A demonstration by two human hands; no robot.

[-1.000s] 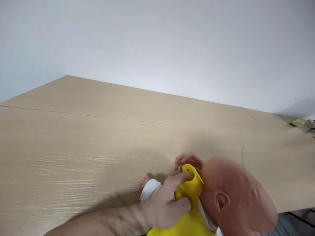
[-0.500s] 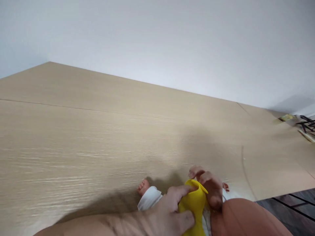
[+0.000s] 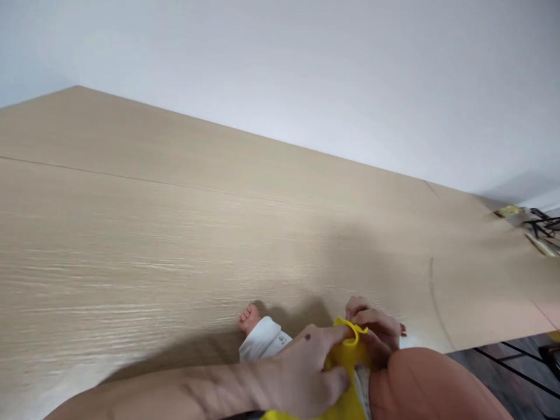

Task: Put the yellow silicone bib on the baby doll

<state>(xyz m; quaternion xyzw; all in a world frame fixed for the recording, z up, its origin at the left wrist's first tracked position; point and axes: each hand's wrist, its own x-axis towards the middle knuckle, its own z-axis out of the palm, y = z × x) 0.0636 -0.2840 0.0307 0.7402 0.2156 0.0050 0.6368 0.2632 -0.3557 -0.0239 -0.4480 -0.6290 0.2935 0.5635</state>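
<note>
Yellow bib (image 3: 350, 402) sits just left of the doll's head (image 3: 437, 385). Left to right on my feed: white cuff (image 3: 261, 341), well left of the head, with a tiny print (image 3: 282, 338) too small for me to read. Left hand (image 3: 308, 367), nearer the head, has thumb and forefinger gripping the bib. Right hand (image 3: 374, 326) is curled at the bib's edge, right beside the head; can't tell if it's actually pinching.

Cam's up on that person's head, facing fwd & down across the desk (image 3: 166, 233) twd the wall (image 3: 297, 70); hands (image 3: 304, 370) v. close at btm edge.
</note>
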